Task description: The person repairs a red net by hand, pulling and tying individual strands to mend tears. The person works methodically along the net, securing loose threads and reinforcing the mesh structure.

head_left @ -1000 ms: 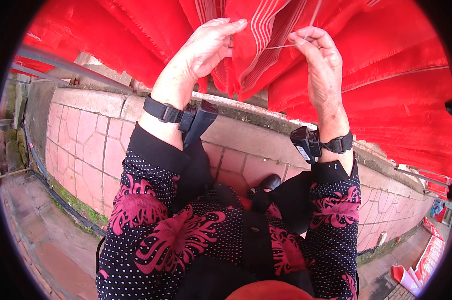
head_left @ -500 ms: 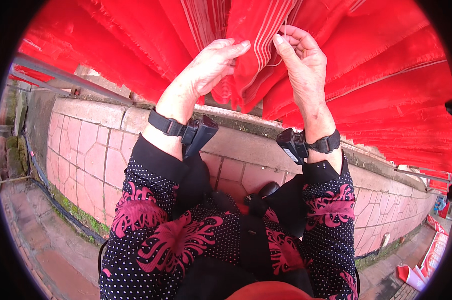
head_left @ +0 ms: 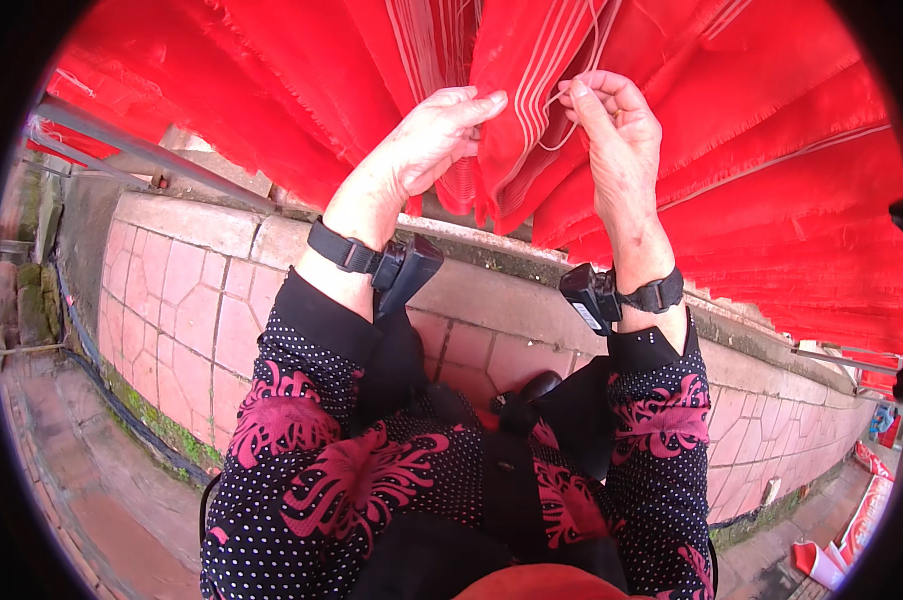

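Red cloth with frayed edges (head_left: 516, 60) hangs in deep folds across the far side, and pale stripes run along the fold between my hands. My left hand (head_left: 426, 145) has its thumb pressed over the edge of this striped fold; its other fingers are partly behind the cloth. To the right, my right hand (head_left: 621, 130) pinches a thin white cord (head_left: 549, 149) between thumb and forefinger. The cord loops below the fingertips beside the striped fold, and another length runs upward over the cloth. Its ends are hard to make out.
A low stone ledge (head_left: 491, 245) runs beneath the cloth. Pink paving (head_left: 181, 280) lies below it, with a black shoe (head_left: 539, 385) on it. A metal rail (head_left: 156, 150) is at the left. Red-and-white printed material (head_left: 861, 520) lies at the lower right.
My right hand has come down and slightly toward me with the cord, whose loop now shows more plainly. My left hand stays on the striped fold, and the view has shifted a little.
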Tool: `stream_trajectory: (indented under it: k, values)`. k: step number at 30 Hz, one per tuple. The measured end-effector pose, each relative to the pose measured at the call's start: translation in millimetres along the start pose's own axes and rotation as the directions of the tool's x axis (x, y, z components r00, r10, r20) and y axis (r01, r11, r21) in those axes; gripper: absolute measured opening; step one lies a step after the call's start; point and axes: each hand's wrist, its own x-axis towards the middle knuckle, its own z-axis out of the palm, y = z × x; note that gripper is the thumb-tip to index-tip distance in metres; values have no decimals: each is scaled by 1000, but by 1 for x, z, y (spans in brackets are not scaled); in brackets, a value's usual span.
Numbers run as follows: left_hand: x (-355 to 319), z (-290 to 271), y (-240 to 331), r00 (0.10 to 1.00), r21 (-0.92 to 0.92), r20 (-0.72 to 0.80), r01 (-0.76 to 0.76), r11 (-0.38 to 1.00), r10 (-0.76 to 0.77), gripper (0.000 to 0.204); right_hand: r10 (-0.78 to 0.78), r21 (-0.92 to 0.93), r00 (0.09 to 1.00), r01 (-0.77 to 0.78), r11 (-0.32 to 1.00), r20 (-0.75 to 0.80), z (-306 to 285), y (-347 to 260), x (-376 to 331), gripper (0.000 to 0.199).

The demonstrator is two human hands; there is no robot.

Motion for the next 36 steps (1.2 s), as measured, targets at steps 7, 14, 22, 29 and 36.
stream_trajectory:
  k: [7, 14, 22, 29, 36]
  values:
    - [1, -6, 2, 996, -34, -93, -17, 999, 14, 28, -3, 91, 998, -3, 996, 65, -5, -1, -1, 14]
    - [5, -9, 2, 986, -42, -159, -50, 998, 43, 19, -32, 163, 988, 6, 987, 154, -10, 6, 0, 15]
    - [1, -5, 6, 981, 99, -194, 39, 994, -19, 80, 42, 10, 987, -44, 999, 157, -11, 11, -2, 28]
    - [10, 7, -4, 999, 147, 16, -43, 988, 41, 32, 80, -169, 995, -70, 983, 53, -11, 12, -6, 22]
    - [12, 18, -15, 985, 294, 102, -160, 942, 136, 32, 15, -219, 998, -2, 976, 58, -17, 10, -9, 19]
